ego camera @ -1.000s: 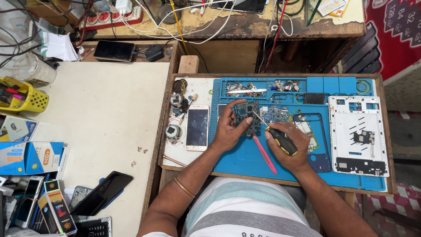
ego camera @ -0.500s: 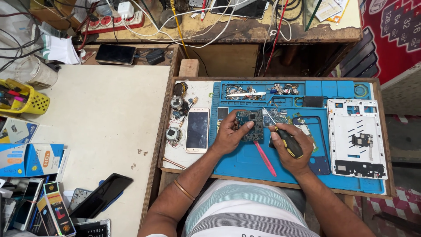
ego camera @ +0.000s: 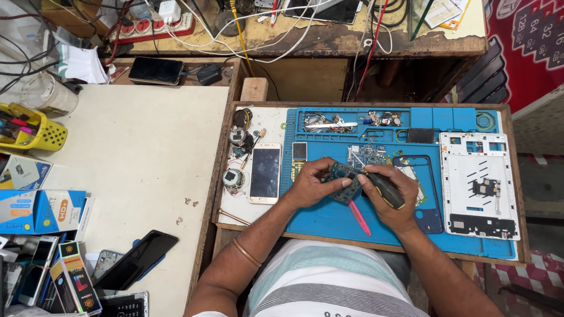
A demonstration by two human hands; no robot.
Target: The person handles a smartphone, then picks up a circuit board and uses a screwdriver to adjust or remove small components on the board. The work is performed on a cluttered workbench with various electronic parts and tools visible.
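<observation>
My left hand (ego camera: 311,183) pinches a small dark circuit board (ego camera: 342,184) a little above the blue work mat (ego camera: 329,220). My right hand (ego camera: 392,196) grips a black and yellow screwdriver (ego camera: 383,188) whose tip meets the board's right edge. A pink spudger (ego camera: 359,218) lies on the mat just below both hands. Another circuit board (ego camera: 367,155) rests on the mat behind them.
A white phone (ego camera: 265,174) lies left of the mat, a white tablet frame (ego camera: 479,185) to the right, a blue phone frame (ego camera: 427,194) beside my right hand. Small parts fill the mat's top trays. Boxes, phones and a yellow basket (ego camera: 36,131) crowd the left table.
Both hands have drawn slightly nearer to me with the board. The screwdriver has swung from a steep slant to lie flatter against the board's edge.
</observation>
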